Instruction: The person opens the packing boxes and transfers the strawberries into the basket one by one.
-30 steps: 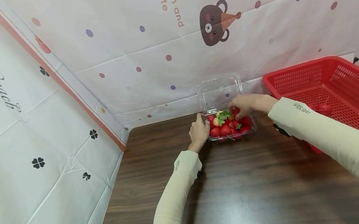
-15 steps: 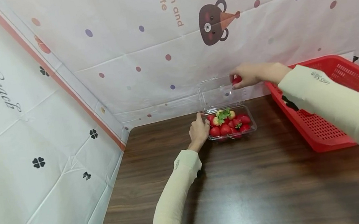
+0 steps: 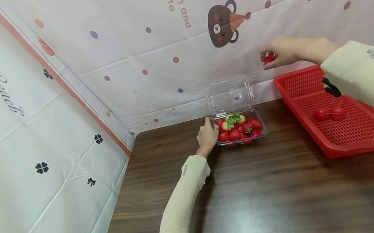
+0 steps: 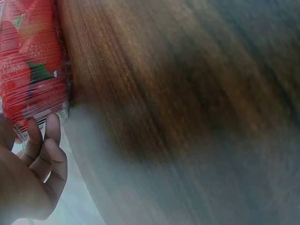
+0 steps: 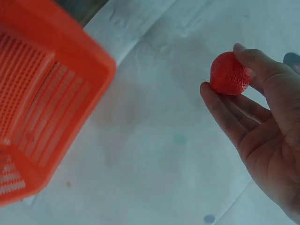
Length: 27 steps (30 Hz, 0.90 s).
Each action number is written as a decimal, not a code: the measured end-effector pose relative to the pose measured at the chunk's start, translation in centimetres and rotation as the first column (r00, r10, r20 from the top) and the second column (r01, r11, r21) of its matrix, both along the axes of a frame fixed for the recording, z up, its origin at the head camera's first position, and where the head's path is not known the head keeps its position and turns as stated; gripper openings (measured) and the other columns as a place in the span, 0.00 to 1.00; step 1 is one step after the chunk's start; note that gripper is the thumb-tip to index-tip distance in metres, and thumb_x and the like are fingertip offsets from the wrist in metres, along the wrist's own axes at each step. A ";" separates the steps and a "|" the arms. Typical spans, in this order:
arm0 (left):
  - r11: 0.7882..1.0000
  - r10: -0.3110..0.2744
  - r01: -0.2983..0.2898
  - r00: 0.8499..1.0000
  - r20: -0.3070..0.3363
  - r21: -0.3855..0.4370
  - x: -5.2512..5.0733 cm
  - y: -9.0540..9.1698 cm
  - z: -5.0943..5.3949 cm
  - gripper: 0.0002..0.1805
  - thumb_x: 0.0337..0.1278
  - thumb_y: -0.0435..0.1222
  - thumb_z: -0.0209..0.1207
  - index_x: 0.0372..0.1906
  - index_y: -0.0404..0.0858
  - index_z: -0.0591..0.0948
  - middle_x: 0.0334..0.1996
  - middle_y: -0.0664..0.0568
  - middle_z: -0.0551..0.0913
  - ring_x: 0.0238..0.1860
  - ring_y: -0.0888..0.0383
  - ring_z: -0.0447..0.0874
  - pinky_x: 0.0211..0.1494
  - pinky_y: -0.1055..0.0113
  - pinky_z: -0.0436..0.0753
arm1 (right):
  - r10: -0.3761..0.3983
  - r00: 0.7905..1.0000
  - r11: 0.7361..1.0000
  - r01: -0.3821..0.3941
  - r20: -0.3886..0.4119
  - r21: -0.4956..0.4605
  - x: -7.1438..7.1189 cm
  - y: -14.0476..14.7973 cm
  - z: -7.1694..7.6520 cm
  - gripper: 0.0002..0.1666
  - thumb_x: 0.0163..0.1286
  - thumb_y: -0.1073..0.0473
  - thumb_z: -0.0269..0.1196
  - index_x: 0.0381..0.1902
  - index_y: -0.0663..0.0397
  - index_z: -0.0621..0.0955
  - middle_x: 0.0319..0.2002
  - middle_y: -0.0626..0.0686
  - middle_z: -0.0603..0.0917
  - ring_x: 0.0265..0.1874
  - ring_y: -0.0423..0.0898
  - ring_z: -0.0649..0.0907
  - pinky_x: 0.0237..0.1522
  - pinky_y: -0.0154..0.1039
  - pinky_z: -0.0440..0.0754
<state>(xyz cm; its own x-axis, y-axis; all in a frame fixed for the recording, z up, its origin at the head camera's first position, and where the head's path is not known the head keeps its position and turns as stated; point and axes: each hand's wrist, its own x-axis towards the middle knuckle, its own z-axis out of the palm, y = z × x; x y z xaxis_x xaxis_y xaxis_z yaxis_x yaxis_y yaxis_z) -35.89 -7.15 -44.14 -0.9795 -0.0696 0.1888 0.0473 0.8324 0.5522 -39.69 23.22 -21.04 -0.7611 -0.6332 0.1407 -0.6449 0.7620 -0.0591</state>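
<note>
Pinching a red strawberry (image 5: 229,75) between thumb and bent fingers, the right hand (image 3: 284,51) hung in front of the patterned backdrop (image 3: 137,27), near the far left corner of the red basket (image 3: 349,136). Two round red fruits (image 3: 337,113) lay together inside that basket. The left hand (image 3: 207,136) touched the left end of the clear container (image 3: 259,136), its fingers loosely bent; whether they gripped it could not be told. Red strawberries (image 3: 235,135) filled the container, which stood lid up on the worktop (image 3: 242,193).
</note>
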 end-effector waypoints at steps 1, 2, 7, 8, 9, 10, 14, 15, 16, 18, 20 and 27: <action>1.000 -0.001 0.001 1.000 0.001 -0.001 0.0 0.0 0.0 0.15 0.72 0.42 0.54 0.59 0.48 0.75 0.43 0.52 0.89 0.43 0.46 0.89 0.46 0.49 0.83 | -0.003 1.000 1.000 0.003 -0.002 0.004 0.0 0.5 0.0 0.12 0.63 0.62 0.72 0.40 0.61 0.81 0.31 0.57 0.86 0.32 0.50 0.82 0.39 0.48 0.78; 1.000 -0.002 0.002 1.000 0.001 -0.002 0.0 -0.1 0.0 0.15 0.72 0.42 0.54 0.59 0.48 0.76 0.43 0.52 0.89 0.43 0.46 0.89 0.46 0.49 0.83 | -0.009 1.000 1.000 0.009 0.004 0.009 0.1 0.9 0.0 0.13 0.62 0.63 0.72 0.41 0.62 0.81 0.32 0.58 0.86 0.33 0.51 0.82 0.39 0.49 0.79; 1.000 0.000 0.000 1.000 -0.005 -0.007 -0.1 -0.3 -0.1 0.15 0.72 0.42 0.54 0.59 0.48 0.76 0.43 0.52 0.90 0.43 0.46 0.89 0.46 0.49 0.83 | -0.044 0.998 0.999 0.043 0.037 0.027 0.3 3.1 -0.2 0.16 0.60 0.66 0.73 0.44 0.63 0.82 0.36 0.61 0.86 0.36 0.53 0.82 0.39 0.49 0.82; 1.000 0.001 -0.001 1.000 -0.006 -0.011 -0.1 -0.3 -0.1 0.15 0.72 0.42 0.54 0.59 0.48 0.76 0.43 0.52 0.90 0.43 0.46 0.89 0.46 0.49 0.83 | -0.051 0.998 0.998 0.050 0.046 0.030 0.3 3.5 -0.3 0.16 0.60 0.67 0.73 0.45 0.64 0.82 0.36 0.61 0.86 0.36 0.53 0.82 0.40 0.50 0.83; 1.000 0.002 -0.002 1.000 -0.007 -0.013 -0.1 -0.4 -0.1 0.15 0.72 0.42 0.54 0.59 0.48 0.76 0.42 0.52 0.89 0.43 0.46 0.89 0.46 0.49 0.83 | -0.058 0.997 0.998 0.056 0.052 0.030 0.3 3.9 -0.4 0.17 0.59 0.67 0.73 0.45 0.64 0.82 0.37 0.61 0.86 0.36 0.53 0.83 0.40 0.50 0.83; 1.000 0.002 -0.002 1.000 -0.006 -0.016 -0.1 -0.4 -0.1 0.15 0.72 0.42 0.54 0.59 0.48 0.76 0.42 0.52 0.89 0.42 0.46 0.89 0.45 0.49 0.83 | -0.067 0.996 0.997 0.065 0.061 0.031 0.4 4.3 -0.5 0.17 0.58 0.68 0.74 0.45 0.64 0.82 0.37 0.61 0.86 0.36 0.53 0.83 0.40 0.50 0.84; 1.000 0.000 0.000 1.000 -0.002 -0.017 0.0 -0.4 -0.2 0.15 0.73 0.42 0.54 0.59 0.48 0.76 0.42 0.51 0.89 0.43 0.46 0.89 0.46 0.49 0.83 | -0.108 0.989 0.994 0.105 0.097 0.038 0.4 6.1 -1.1 0.20 0.57 0.69 0.74 0.47 0.66 0.81 0.36 0.61 0.86 0.36 0.52 0.83 0.41 0.52 0.85; 1.000 -0.002 0.002 1.000 -0.002 -0.013 0.0 -0.4 -0.3 0.15 0.72 0.42 0.54 0.59 0.48 0.76 0.42 0.51 0.89 0.43 0.46 0.89 0.46 0.49 0.83 | -0.119 0.987 0.993 0.115 0.106 0.041 0.4 6.6 -1.2 0.20 0.58 0.69 0.74 0.48 0.67 0.81 0.37 0.61 0.86 0.36 0.52 0.83 0.42 0.52 0.85; 1.000 -0.002 0.002 1.000 -0.003 -0.009 0.0 -0.4 -0.3 0.14 0.72 0.42 0.54 0.59 0.48 0.76 0.42 0.51 0.89 0.43 0.46 0.89 0.46 0.49 0.83 | -0.131 0.984 0.991 0.127 0.116 0.045 0.3 7.1 -1.4 0.21 0.58 0.69 0.74 0.48 0.67 0.81 0.37 0.61 0.86 0.37 0.52 0.83 0.42 0.53 0.85; 1.000 -0.004 0.004 1.000 -0.005 -0.005 0.1 -0.4 -0.4 0.14 0.72 0.41 0.54 0.59 0.47 0.76 0.42 0.51 0.89 0.43 0.46 0.89 0.46 0.49 0.83 | -0.155 0.978 0.988 0.150 0.142 0.042 0.2 8.0 -1.7 0.21 0.59 0.69 0.73 0.49 0.68 0.80 0.38 0.61 0.86 0.37 0.53 0.84 0.44 0.55 0.85; 1.000 -0.004 0.004 1.000 -0.010 -0.007 0.1 -0.4 -0.4 0.14 0.72 0.41 0.55 0.59 0.47 0.76 0.40 0.50 0.89 0.42 0.45 0.89 0.46 0.48 0.83 | -0.178 0.968 0.984 0.176 0.176 0.031 0.0 8.9 -2.1 0.21 0.61 0.68 0.71 0.50 0.70 0.80 0.39 0.62 0.86 0.39 0.55 0.84 0.45 0.56 0.85; 1.000 0.000 -0.001 1.000 -0.014 -0.029 0.2 -0.5 -0.3 0.14 0.71 0.41 0.56 0.58 0.48 0.76 0.37 0.49 0.88 0.41 0.45 0.89 0.44 0.49 0.83 | -0.215 0.960 0.977 0.210 0.178 0.047 -0.4 11.3 -3.9 0.14 0.62 0.69 0.70 0.45 0.69 0.81 0.38 0.66 0.86 0.40 0.62 0.84 0.47 0.62 0.82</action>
<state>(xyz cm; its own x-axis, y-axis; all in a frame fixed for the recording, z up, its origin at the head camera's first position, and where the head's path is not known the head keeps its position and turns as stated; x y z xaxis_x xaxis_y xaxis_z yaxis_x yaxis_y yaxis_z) -35.74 -7.61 -44.44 -0.9768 -0.0646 0.2041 0.0541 0.8481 0.5270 -40.06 34.55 -24.99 -0.8898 -0.4556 -0.0271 -0.4482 0.8833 -0.1376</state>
